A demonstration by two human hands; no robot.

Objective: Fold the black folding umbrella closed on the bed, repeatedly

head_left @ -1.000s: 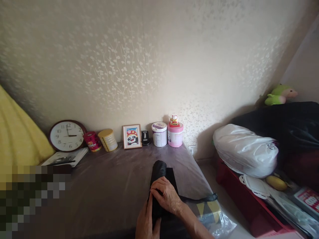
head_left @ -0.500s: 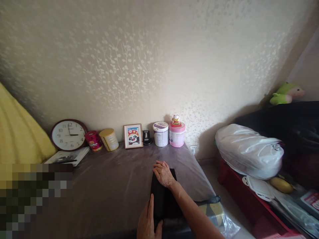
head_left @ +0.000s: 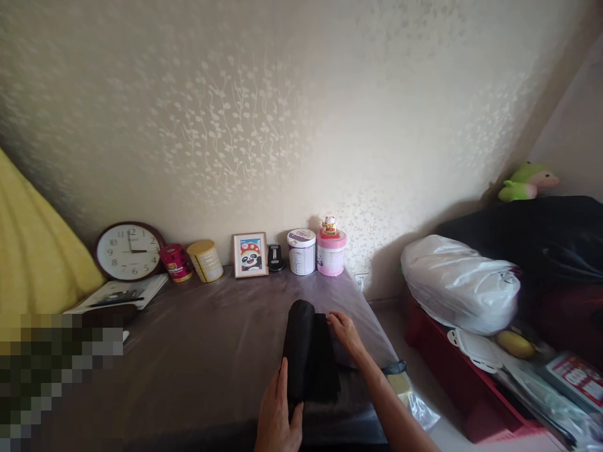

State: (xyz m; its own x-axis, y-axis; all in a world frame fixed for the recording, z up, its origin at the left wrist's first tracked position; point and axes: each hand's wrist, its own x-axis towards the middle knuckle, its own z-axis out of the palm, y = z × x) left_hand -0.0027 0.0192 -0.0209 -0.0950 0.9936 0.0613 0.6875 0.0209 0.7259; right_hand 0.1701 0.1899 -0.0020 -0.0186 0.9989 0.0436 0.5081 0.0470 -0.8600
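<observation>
- black roll [head_left: 298,351], one, of soft-looking sheet material; laid lengthwise on a grey-covered surface [head_left: 202,351], near its front edge, with the far end pointed toward the wall.
- flap [head_left: 323,361], flat, black; seen along the right side of the roll and taken to be part of the same piece.
- left hand [head_left: 277,411]: placed at the near end of the roll; the end is clasped between the index finger, laid along the left side, and the thumb, set at the near right.
- right hand [head_left: 346,333]: placed at the far right corner of the flap, fingertips bent and met with the edge; whether the edge is pinched or only touched cannot be told.
- progress, as judged: much of the material appears to have been gathered into the roll, well formed at the far end; the flap is left unrolled, and no fastening is seen around the roll. the work is rated as well along but unfinished.
- clear plastic bag [head_left: 423,407], with a yellowish block [head_left: 399,384] beside it; found at the right edge of the surface, partly covered by the right forearm.
- along the wall: clock [head_left: 120,254], red tin [head_left: 176,263], yellow tin [head_left: 205,261], framed picture [head_left: 250,256], two lidded tubs [head_left: 302,252]; all placed well apart from the roll.
</observation>
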